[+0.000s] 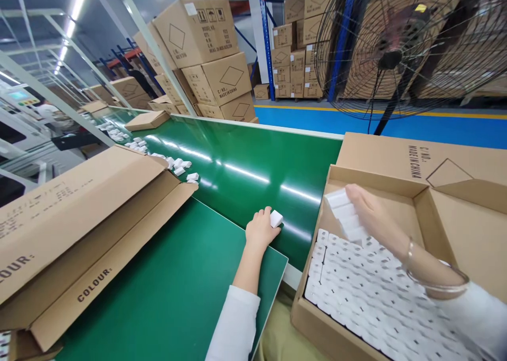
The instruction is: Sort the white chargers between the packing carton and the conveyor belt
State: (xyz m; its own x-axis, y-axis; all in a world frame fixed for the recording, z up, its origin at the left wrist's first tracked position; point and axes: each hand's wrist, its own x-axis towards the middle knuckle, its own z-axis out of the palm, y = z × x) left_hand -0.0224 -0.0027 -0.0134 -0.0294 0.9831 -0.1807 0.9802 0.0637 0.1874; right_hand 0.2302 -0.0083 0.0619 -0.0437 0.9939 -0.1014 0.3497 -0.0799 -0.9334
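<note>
My left hand (pixel 260 229) reaches over the green belt (pixel 237 160), its fingers closed around one small white box (pixel 276 219). On the right, my right hand (pixel 366 213), slightly blurred and wearing a bangle, grips a row of several white boxes (pixel 343 210) pressed side by side. It hovers over an open cardboard carton (pixel 317 326). Inside that carton, white boxes (pixel 368 292) stand packed in tight rows across the near part. Bare cardboard shows at the carton's far end.
More white boxes (pixel 180 165) lie scattered along the belt's left side. A flapped cardboard carton (pixel 99 229) stands at left beside a green tabletop (pixel 166 292). Behind the belt are stacked cartons (pixel 222 78) and a large fan (pixel 392 54). Another person (pixel 51 115) is far left.
</note>
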